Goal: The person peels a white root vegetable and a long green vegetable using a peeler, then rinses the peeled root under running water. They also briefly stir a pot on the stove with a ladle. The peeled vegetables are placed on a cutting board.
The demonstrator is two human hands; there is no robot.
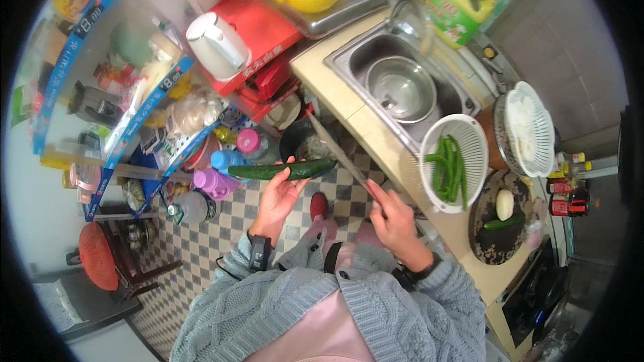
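My left hand (283,191) holds a long dark green cucumber (261,171) level, thumb on its near side. My right hand (395,216) grips a kitchen knife (344,158) by its handle, the blade slanting up and left past the cucumber's right end. Whether the blade touches the cucumber I cannot tell. Below and beyond them stands a dark bin (302,133) on the floor. To the right, a white colander (478,136) on the counter holds long green peppers (447,171). A round dark chopping board (485,241) bears a pale peeled vegetable (504,204) and a dark green piece (503,222).
A steel bowl (401,89) sits in the sink (357,50) beyond the counter (375,125). A white basket (548,136), sauce bottles (568,196) and a black hob (523,291) are at right. A white kettle (216,45), crowded shelves (136,130) and a red stool (98,256) are at left.
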